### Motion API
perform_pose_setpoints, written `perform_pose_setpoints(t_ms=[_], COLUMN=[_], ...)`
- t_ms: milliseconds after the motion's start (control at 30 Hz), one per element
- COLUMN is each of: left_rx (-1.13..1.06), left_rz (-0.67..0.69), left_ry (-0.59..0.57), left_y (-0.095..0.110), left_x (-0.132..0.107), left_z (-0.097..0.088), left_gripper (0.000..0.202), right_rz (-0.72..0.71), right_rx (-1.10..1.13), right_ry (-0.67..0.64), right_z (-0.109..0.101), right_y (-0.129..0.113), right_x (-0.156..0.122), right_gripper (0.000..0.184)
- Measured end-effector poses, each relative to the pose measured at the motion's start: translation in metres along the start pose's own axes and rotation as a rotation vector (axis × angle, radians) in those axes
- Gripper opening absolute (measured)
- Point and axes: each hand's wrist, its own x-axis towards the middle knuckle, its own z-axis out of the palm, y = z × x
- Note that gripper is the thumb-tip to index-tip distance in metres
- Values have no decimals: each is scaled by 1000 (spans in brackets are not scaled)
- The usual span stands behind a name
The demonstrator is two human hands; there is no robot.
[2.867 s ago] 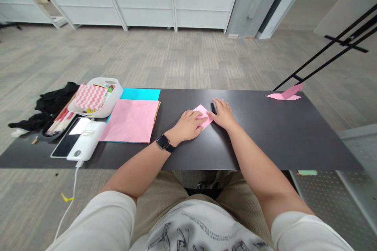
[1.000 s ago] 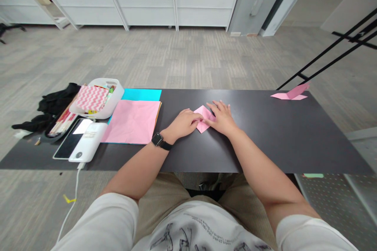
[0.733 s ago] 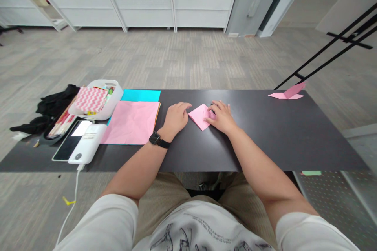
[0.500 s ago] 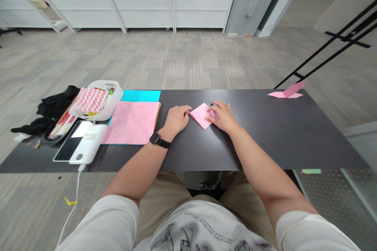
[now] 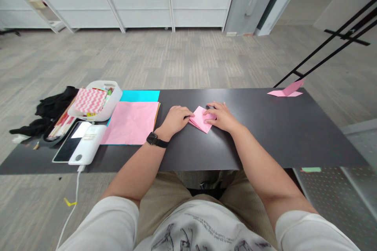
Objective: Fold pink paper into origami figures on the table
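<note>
A small folded pink paper (image 5: 200, 119) lies on the black table (image 5: 265, 133) in front of me. My left hand (image 5: 175, 117), with a black watch on its wrist, has its fingers curled against the paper's left edge. My right hand (image 5: 220, 115) rests on the paper's right side, its fingers bent and pressing the fold down. Both hands touch the same sheet.
A stack of coloured sheets, pink on top (image 5: 132, 122) over cyan (image 5: 140, 95), lies to the left. Further left are a white tray (image 5: 113, 104) with patterned paper, a phone (image 5: 68, 147), a white power bank (image 5: 86, 144) and black cloth (image 5: 53, 102). Another folded pink paper (image 5: 285, 91) sits at the far right corner.
My left hand came off the paper, moved left, then returned to its left edge. The paper was turned and now lies as a smaller folded shape under my right fingers.
</note>
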Motion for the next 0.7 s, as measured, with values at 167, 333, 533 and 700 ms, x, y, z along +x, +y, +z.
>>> perform_pose_setpoints(t_ms=[167,333,533,700], left_rx=[-1,-34,-73,-85], left_rz=[64,73,86,82], left_ry=[-48,-23,-25,-40], left_y=[-7,-9,-7,-7], left_x=[-2,-3,-2,-2], left_z=[-2,0,2,-4], left_gripper=[23,22,16,16], right_rz=[-29,-69,-98,-120], right_rx=[-1,9,8,5], right_ry=[-7,-31,-58,-63], right_z=[-2,-5,-4,-2], right_y=[-1,-4,-7,-10], right_x=[-2,-3,-3,-4], right_gripper=[34,33,35,39])
